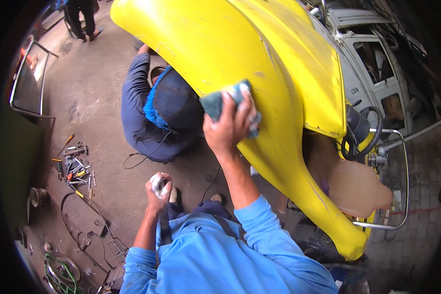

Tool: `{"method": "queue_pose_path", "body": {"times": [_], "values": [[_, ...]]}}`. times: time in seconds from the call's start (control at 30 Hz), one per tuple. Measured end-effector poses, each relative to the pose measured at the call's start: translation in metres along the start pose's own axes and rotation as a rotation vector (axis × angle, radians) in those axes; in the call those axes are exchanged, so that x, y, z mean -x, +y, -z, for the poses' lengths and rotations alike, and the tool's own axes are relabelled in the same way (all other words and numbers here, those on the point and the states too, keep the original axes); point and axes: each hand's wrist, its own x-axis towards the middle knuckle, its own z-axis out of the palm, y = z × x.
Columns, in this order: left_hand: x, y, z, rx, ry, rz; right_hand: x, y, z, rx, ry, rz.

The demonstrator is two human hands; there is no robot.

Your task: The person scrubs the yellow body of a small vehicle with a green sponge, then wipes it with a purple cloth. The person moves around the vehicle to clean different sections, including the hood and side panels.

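My right hand (229, 122) is wrapped round a teal scouring pad (213, 104) with whitish foam on it. I have the pad pressed against the edge of a large curved yellow body panel (206, 54), which has scuffs and scratches. Lower and to the left, away from the panel, my left hand (158, 190) is closed round something white and crumpled or foamy (158, 184); its kind cannot be made out.
A co-worker (161, 108) in a dark cap crouches beside the panel. Scattered hand tools (79, 166) and a coiled green hose (59, 274) lie on the left floor. A steering wheel (370, 130), a chrome bar (405, 181) and a white vehicle body (372, 63) stand right.
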Motion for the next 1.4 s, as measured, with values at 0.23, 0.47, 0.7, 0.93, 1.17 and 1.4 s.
{"method": "queue_pose_path", "body": {"times": [0.23,0.47,0.7,0.93,1.17,1.4], "values": [[0.012,-0.009,-0.004,-0.074,0.02,-0.024,0.044,0.07,0.031,-0.016,-0.154,0.176],[0.039,-0.069,0.068,-0.215,0.225,0.164,0.207,0.247,0.083,0.245,-0.001,-0.543],[-0.002,-0.068,0.071,-0.064,0.343,0.172,0.132,0.247,0.075,0.193,0.133,-1.156],[-0.045,-0.014,-0.052,-0.136,-0.102,-0.033,0.093,0.117,0.041,-0.045,0.146,-0.393],[-0.024,0.017,-0.141,-0.106,-0.459,-0.138,0.175,0.23,0.074,-0.035,0.304,-0.393],[0.022,0.012,-0.194,-0.202,-0.442,0.052,0.302,0.412,0.152,0.504,0.061,-0.744]]}}
